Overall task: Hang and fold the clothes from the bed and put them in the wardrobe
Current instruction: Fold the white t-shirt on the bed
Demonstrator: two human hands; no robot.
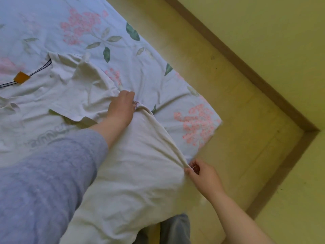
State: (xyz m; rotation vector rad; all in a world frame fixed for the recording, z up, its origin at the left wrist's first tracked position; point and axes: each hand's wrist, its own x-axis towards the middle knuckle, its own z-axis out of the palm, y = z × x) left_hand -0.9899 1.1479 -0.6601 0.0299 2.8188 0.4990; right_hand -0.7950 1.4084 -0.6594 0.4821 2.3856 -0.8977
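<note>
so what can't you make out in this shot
- Head view: the shirt runs under the left sleeve and off the bottom edge.
- The print on it is half covered by that sleeve and unreadable.
- The left hand hides its own grip.
- No wardrobe in frame.

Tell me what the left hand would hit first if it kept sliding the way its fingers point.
Probably the floral bedsheet just beyond the left hand's fingertips; no other object shows in that line.

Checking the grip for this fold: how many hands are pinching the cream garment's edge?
2: the left hand grips the cream T-shirt mid-bed; the right hand grips its edge near the bed's corner.
</note>
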